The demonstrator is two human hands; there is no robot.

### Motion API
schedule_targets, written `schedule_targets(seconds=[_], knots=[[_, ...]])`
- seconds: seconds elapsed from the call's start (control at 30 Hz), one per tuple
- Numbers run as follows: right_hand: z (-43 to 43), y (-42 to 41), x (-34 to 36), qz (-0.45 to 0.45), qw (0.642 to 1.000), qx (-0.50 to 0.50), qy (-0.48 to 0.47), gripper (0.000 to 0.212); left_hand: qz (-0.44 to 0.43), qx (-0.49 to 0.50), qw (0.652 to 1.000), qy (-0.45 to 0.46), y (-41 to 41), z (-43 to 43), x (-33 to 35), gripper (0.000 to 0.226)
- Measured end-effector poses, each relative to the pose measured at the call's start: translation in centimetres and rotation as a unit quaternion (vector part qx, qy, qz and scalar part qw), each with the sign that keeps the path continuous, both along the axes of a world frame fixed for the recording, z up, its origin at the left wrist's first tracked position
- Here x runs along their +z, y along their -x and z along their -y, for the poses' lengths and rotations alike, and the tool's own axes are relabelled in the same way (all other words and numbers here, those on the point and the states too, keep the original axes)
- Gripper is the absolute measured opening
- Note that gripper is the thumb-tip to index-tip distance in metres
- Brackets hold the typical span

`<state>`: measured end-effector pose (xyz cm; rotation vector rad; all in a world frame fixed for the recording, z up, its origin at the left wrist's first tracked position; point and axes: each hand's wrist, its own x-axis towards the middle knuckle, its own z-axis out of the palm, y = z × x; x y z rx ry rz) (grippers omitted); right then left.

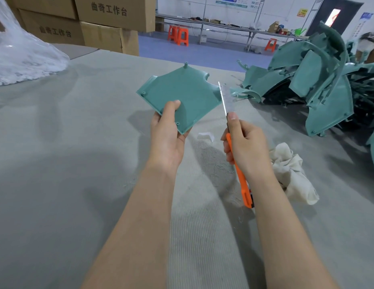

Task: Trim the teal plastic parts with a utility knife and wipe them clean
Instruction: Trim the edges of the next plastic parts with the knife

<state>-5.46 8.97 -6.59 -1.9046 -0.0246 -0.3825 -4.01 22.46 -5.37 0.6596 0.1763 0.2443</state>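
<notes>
My left hand (167, 132) holds a flat teal plastic part (182, 94) by its near corner, thumb on top, above the grey table. My right hand (244, 147) grips an orange utility knife (241, 176) with the thumb along the top of the handle. Its long blade (222, 97) is extended and points up and away, its tip beside the part's right edge. A crumpled white rag (292, 174) lies on the table just right of my right wrist.
A heap of teal plastic parts (319, 84) fills the right side of the grey felt table (77, 142). A clear plastic bag (21, 53) sits far left, with cardboard boxes (88, 24) behind. A small white scrap (206, 136) lies between my hands.
</notes>
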Motion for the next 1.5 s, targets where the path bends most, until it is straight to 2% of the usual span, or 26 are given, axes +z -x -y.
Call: schedule_targets(seconds=[0.4,0.47,0.57,0.7,0.8,0.97,1.13,1.37,1.5], knots=[[-0.1,0.1,0.1,-0.009,1.0,0.023,-0.003,0.053,-0.003,0.001,1.0,0.016,-0.2,0.1,-0.2,0.007],[-0.8,0.2,0.0,-0.004,0.998,0.045,0.035,0.051,-0.003,0.001,1.0,0.006,-0.2,0.3,-0.2,0.007],[-2.4,0.7,-0.3,0.01,0.984,0.108,0.142,0.051,-0.011,-0.003,1.0,-0.011,-0.4,0.5,-0.4,0.011],[-2.8,0.9,-0.4,0.0,0.978,0.133,0.16,0.054,-0.028,-0.013,1.0,-0.004,-0.7,0.0,-0.7,0.013],[-2.3,0.9,0.0,-0.012,0.99,0.107,0.086,0.052,-0.025,-0.016,0.999,0.023,-0.7,-0.1,-0.8,0.012],[0.1,0.3,1.1,0.007,0.994,-0.02,-0.11,0.047,-0.024,-0.049,0.996,0.076,-0.7,-0.9,-1.2,0.009],[2.0,-0.1,1.4,0.009,0.961,-0.087,-0.262,0.041,-0.025,-0.108,0.991,0.079,-0.8,-1.4,-2.2,0.009],[3.1,-0.2,1.2,0.015,0.928,-0.113,-0.355,0.04,-0.024,-0.16,0.986,0.05,-1.2,-1.9,-3.1,0.011],[3.4,-0.2,1.4,-0.013,0.894,-0.079,-0.441,0.034,-0.031,-0.18,0.983,0.022,-1.1,-2.3,-3.2,0.012]])
